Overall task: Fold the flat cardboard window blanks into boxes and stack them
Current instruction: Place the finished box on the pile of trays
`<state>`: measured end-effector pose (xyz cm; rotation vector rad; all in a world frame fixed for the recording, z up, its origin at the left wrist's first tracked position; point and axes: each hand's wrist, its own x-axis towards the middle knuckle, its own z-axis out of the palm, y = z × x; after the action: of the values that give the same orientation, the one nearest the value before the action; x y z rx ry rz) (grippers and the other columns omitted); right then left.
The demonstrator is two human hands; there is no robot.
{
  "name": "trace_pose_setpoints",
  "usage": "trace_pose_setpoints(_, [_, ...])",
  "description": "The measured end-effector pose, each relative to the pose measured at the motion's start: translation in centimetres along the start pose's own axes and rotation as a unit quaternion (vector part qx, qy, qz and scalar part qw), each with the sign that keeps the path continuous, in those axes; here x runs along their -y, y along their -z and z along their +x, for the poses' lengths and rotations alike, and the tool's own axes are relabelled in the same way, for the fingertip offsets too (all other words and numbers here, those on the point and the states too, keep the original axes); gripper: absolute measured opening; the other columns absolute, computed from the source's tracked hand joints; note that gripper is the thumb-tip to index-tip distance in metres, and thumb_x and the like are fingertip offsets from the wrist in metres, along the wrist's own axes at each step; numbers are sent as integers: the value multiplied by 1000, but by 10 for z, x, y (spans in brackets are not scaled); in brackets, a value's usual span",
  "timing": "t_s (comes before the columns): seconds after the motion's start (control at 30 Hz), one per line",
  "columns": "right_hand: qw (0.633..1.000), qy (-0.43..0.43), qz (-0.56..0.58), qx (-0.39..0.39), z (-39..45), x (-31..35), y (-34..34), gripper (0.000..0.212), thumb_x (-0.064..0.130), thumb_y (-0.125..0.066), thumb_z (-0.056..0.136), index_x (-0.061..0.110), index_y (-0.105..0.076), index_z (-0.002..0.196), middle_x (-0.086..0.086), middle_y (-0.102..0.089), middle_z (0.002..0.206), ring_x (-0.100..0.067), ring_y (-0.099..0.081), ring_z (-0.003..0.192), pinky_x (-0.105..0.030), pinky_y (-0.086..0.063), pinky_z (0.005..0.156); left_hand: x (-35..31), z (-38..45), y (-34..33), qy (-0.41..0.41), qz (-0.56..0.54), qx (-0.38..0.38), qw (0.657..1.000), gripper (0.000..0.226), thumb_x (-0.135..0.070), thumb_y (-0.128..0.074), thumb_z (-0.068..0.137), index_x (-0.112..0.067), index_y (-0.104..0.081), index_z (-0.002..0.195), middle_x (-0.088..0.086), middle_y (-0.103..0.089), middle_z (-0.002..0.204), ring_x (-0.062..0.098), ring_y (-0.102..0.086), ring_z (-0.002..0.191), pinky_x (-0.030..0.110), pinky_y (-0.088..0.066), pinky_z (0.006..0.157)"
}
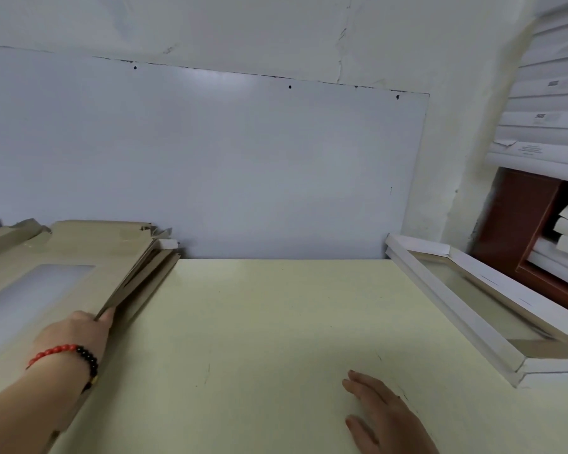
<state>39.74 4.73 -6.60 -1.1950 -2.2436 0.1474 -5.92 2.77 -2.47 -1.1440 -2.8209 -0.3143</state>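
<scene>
A pale yellow-green tabletop [259, 322] stands against a white wall panel [210, 158]. On its left side lies a stack of flat tan cardboard window blanks [79, 253], the top one showing a clear rectangular window. The left hand [79, 332], wearing a red and black bead bracelet [66, 355], grips the stack's near right edge — fingertips seem tucked under the top blanks, probably to peel one off for folding. The right hand [381, 411] rests spread and flat on the bare table, holding nothing, likely waiting to receive the blank. On the table's right side sit finished white window boxes [456, 309], stacked — kept apart from the blanks. More white boxes [548, 109] are piled beyond, blurred.
</scene>
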Motion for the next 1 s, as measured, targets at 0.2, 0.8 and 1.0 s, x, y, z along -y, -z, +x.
trace_pose_setpoints(0.2, [999,37,-35,-7,4,-1,-3,66,25,-97,28,30,-76,91,18,-69,104,4,-66,73,-14,-53,55,-8,-4,-10,-3,-9,-8,1000,51,-46,-26,100,-9,-58,116,6,-58,96,25,-60,90,30,-46,73])
trace_pose_setpoints(0.8, [997,62,-44,-28,3,-4,-5,64,29,-98,27,32,-76,87,22,-69,88,4,-64,71,-11,-50,59,4,-4,9,12,-101,84,991,56,-44,-21,103,-4,-60,109,16,-60,117,27,-55,101,33,-40,87])
trace_pose_setpoints(1.0, [995,75,-52,-29,2,-5,-5,63,30,-98,28,33,-75,86,23,-67,84,7,-62,71,-7,-46,64,4,-3,11,38,-144,103,983,59,-46,-28,102,-1,-61,84,15,-61,92,26,-55,82,31,-37,76])
